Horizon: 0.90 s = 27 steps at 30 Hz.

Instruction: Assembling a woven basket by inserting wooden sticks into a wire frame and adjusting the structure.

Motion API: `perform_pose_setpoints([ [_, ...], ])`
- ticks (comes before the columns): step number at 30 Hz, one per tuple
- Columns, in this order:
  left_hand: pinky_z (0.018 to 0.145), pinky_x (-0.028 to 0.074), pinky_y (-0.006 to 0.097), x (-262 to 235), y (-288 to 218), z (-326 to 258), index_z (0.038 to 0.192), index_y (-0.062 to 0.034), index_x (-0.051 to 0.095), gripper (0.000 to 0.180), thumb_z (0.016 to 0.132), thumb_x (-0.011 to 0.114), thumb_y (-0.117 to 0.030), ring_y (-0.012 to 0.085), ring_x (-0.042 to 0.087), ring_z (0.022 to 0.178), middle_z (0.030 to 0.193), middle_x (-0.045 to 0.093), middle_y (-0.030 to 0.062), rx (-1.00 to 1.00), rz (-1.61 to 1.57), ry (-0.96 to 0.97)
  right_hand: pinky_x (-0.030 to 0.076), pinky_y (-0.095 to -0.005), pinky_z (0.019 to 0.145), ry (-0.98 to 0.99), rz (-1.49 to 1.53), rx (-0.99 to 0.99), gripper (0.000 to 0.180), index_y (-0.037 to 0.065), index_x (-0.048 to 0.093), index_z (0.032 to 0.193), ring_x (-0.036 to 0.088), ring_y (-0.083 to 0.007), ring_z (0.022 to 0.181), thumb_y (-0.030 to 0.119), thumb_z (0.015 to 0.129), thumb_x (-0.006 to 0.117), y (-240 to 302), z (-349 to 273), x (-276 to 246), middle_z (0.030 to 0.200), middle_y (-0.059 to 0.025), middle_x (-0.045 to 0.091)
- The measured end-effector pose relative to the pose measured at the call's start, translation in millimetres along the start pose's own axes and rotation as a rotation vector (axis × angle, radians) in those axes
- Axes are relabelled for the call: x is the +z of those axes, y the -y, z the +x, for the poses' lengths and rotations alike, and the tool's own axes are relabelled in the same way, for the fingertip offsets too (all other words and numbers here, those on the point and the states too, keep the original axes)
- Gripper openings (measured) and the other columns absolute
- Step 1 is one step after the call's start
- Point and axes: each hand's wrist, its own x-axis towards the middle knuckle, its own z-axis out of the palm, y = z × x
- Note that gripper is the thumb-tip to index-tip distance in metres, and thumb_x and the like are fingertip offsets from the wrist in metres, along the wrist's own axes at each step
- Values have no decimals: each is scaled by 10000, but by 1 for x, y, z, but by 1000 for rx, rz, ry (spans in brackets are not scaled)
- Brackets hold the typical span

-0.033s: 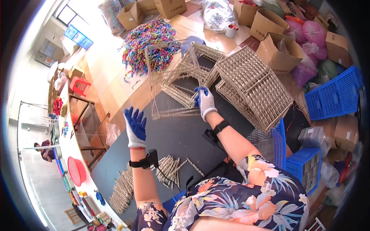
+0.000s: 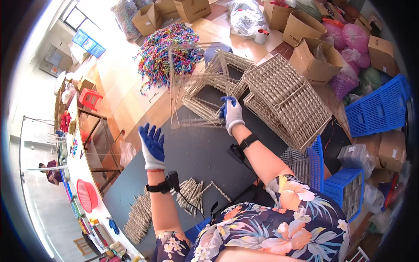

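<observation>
Nothing has shifted since the earlier frame — the square woven frame [image 2: 205,94] stays tilted over the dark tabletop [image 2: 196,153], gripped at its corner by the gloved right hand [image 2: 231,114]. The left hand [image 2: 152,146] hovers open, fingers spread — beside the stacked woven grids [image 2: 283,98].

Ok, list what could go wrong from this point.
The right hand grips one thin wire frame at its edge, so the frame could flex or slip. It stands against a stack of square frames, so they may snag or get dragged along. The left hand is open in the air, steadying nothing, and the tilted wicker grid panels beside the right hand could slide.
</observation>
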Motion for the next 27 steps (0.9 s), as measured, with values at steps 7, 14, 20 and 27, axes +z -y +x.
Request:
perform_pose_setpoints([
  [7, 1130, 346, 439, -30, 53, -32, 1482, -66, 453, 774, 992, 489, -664, 296, 493, 1347, 1459, 518, 135, -159, 154, -90, 535, -361, 455, -404, 277, 84, 192, 81, 578, 1082, 615, -231, 490, 262, 1044, 525, -38, 72, 31, 667, -118, 621],
  [14, 1128, 359, 448, -77, 103, -82, 1444, -65, 498, 623, 1018, 562, -514, 281, 528, 1308, 1430, 547, 137, -306, 206, -256, 541, -335, 544, -269, 214, 128, 234, 88, 545, 1096, 687, -237, 648, 315, 1041, 554, -64, 65, 32, 836, -118, 708],
  [20, 1075, 425, 323, -86, 118, -105, 1398, 6, 522, 466, 1041, 600, -284, 201, 564, 1236, 1354, 596, 103, -124, 417, -310, 522, -262, 791, -87, -429, -53, 379, 22, 546, 1257, 624, -119, 871, 323, 1034, 607, -41, 6, -5, 1020, -60, 665],
  [27, 977, 479, 306, -23, 94, -128, 1166, 36, 666, 244, 1014, 599, -142, 190, 643, 1059, 1123, 694, 88, 110, 568, -76, 573, -371, 852, 192, 501, 468, 284, 93, 676, 1134, 710, -209, 918, 341, 1034, 582, -7, -69, -12, 1039, -61, 737],
])
